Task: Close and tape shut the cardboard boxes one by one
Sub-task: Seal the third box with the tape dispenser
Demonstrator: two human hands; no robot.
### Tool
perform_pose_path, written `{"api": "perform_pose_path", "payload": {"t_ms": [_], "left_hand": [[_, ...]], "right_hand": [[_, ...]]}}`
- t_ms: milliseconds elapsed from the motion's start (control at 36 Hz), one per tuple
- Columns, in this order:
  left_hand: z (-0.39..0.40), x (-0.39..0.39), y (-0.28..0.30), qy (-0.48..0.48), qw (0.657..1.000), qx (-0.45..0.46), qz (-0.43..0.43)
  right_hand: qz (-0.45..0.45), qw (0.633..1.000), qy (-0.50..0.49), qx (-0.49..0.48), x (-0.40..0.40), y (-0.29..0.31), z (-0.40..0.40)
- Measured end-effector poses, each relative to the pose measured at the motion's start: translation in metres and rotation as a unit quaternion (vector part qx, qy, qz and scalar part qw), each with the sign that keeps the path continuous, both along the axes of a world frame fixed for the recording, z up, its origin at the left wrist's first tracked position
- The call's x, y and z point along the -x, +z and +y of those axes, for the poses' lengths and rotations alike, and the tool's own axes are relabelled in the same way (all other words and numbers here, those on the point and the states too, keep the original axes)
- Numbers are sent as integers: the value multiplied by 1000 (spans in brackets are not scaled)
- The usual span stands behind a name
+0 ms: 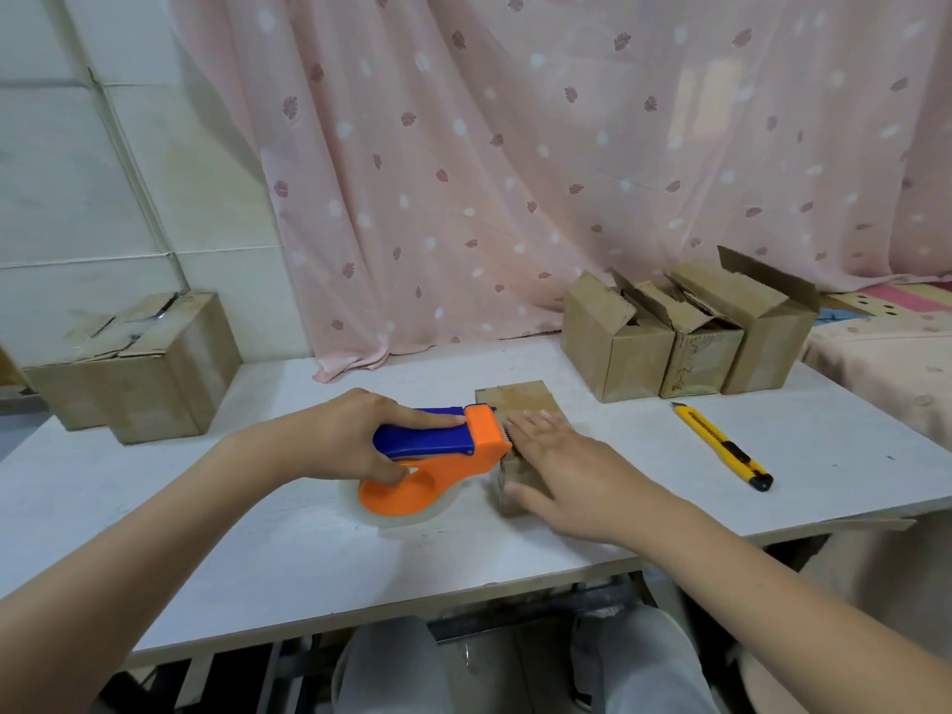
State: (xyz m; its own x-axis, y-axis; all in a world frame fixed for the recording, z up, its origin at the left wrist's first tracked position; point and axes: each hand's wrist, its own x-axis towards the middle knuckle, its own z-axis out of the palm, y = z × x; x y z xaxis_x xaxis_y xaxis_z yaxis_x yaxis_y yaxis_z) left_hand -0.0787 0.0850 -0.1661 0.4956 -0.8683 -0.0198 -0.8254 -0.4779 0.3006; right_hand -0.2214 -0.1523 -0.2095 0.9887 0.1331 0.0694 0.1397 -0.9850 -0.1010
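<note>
Small cardboard box (520,404), flaps down, on white table (257,533), directly beneath right hand (561,474); its fingers (525,422) lie flat and straight on the lid, grasping nothing. Tape dispenser (438,456), orange and blue, nose touching the box's near edge just beside those fingertips; left hand (350,435) clenched around its handle. Three open boxes (685,337) beyond right fingers. Yellow utility knife (721,445) right of them. Two closed boxes (134,363) far left.
</note>
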Motion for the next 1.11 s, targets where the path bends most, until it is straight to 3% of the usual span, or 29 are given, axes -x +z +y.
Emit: {"api": "perform_pose_path", "payload": {"t_ms": [167,417,556,750,861,1111], "left_hand": [[4,1,3,8,1000,-20,0],[35,-6,10,19,999,-41,14],[45,-6,6,30,999,-36,4],[38,-2,5,18,999,-26,-3],[37,-3,5,21,1000,-21,-1],[33,-3,4,24,999,-27,-5]], "right_hand": [[-6,998,-31,59,-4,-15,-1],[13,998,-37,55,-2,-12,-3],[18,997,-64,-43,2,5,7],[7,953,-253,-169,-40,19,31],[113,923,-338,-145,-73,15,31],[155,929,-328,-72,-85,36,32]]}}
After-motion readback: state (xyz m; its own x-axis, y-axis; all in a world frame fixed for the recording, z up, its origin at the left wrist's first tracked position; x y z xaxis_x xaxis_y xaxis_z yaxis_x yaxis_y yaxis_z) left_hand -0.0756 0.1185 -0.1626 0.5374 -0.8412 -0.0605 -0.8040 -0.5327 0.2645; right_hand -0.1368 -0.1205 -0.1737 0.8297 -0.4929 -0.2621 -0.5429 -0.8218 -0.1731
